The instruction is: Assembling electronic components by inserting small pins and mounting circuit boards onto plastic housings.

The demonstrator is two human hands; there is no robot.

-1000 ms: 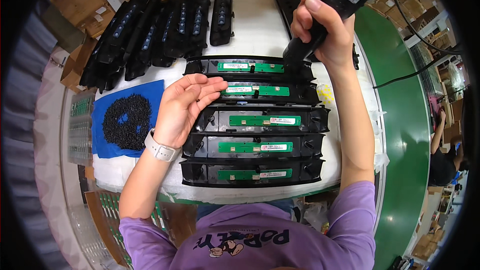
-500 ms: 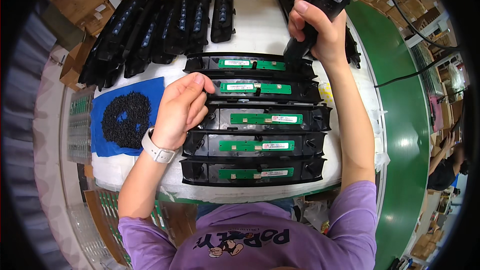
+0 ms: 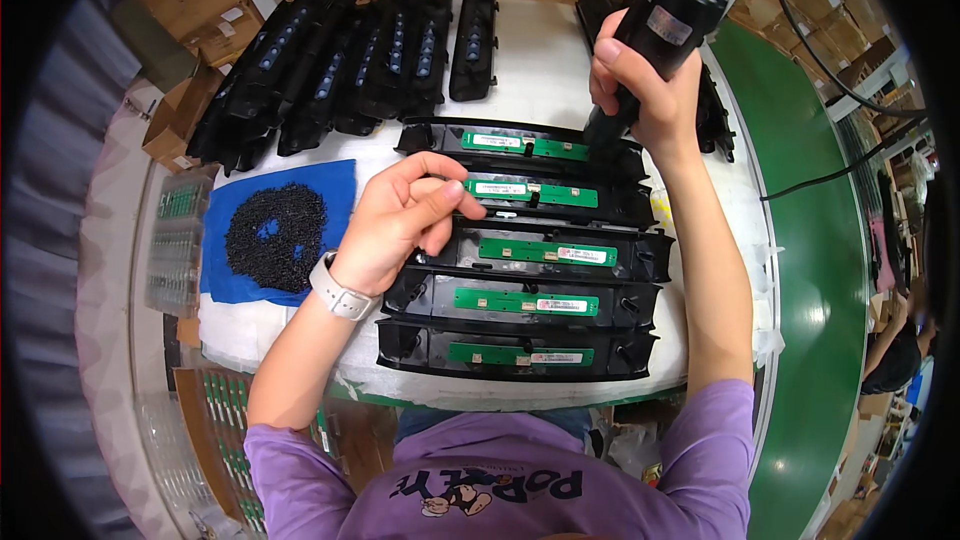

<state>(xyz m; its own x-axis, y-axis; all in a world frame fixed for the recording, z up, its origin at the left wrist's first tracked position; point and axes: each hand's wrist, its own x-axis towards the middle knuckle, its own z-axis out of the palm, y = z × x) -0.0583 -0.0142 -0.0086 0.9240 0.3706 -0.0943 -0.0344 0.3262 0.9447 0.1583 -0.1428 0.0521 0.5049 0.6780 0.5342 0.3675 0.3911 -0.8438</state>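
Observation:
My right hand (image 3: 650,85) is wrapped round a black electric screwdriver (image 3: 675,20). Its lower end reaches down to the right part of the farthest black plastic housing (image 3: 420,135), beside a green circuit board (image 3: 540,147); the tip blends into the dark plastic. Over the left end of the second housing (image 3: 625,198), my left hand (image 3: 405,210) has its thumb and fingers pinched together. Whatever they hold, if anything, is too small to make out. Several such housings lie in a column, each with a green board. A white watch strap (image 3: 342,290) circles my left wrist.
A heap of small black screws (image 3: 255,240) lies on a blue cloth (image 3: 222,275) at the left. More black housings (image 3: 474,50) stand at the back of the white-covered table. A cable (image 3: 820,175) hangs at the right, above a green surface (image 3: 800,370).
The whole view has shifted slightly. My left hand has moved right and nearer over the second housing. The screwdriver stays at the right part of the farthest housing.

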